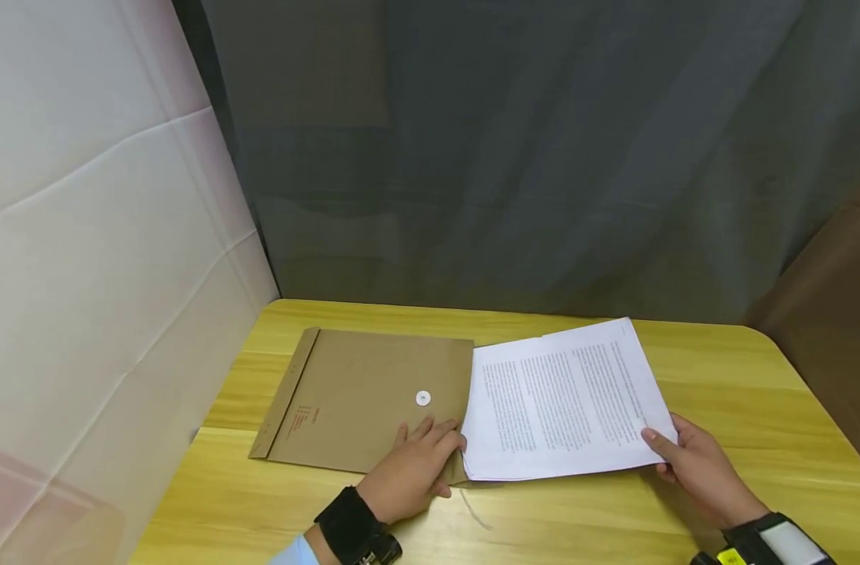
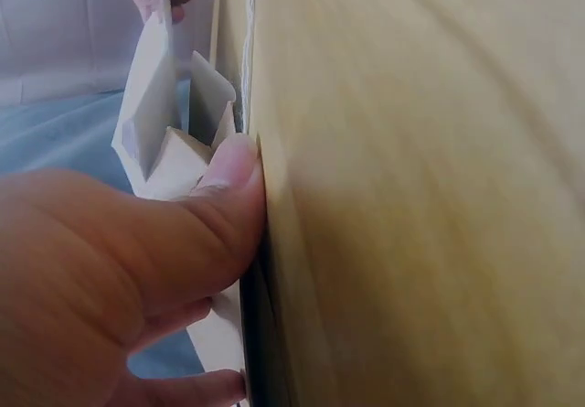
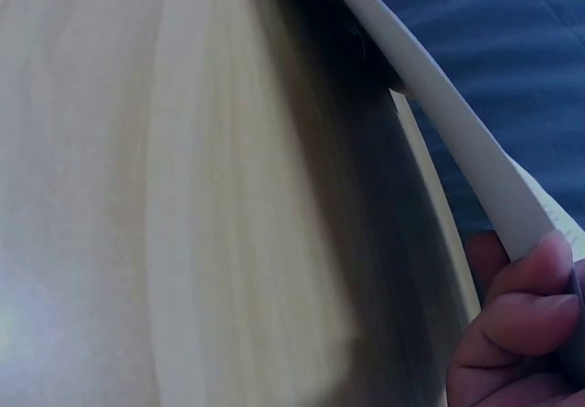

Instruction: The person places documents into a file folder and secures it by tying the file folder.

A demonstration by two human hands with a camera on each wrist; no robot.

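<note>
A brown envelope (image 1: 362, 400) lies flat on the yellow wooden worktop (image 1: 741, 377), its white round button clasp (image 1: 423, 399) facing up and some small red print near its left end. A stack of printed sheets (image 1: 564, 400) lies just to the right of it, with its left edge reaching into or over the envelope's open right end; which of the two cannot be told from the head view.

The left hand (image 1: 416, 467) rests on the near right corner of the envelope, fingers (image 1: 426, 430) nearly straight and spread flat, pressing it down beside the paper's edge. In the left wrist view the thumb (image 2: 224, 197) lies against the envelope's mouth, with the sheets lifted and bent beside it.

The right hand (image 1: 694, 463) holds the stack at its near right corner, thumb on top and the fingers (image 3: 521, 297) curled underneath, lifting that edge slightly off the worktop. A grey curtain (image 1: 543, 157) hangs behind the worktop, and a white panel (image 1: 84, 235) stands to the left.
</note>
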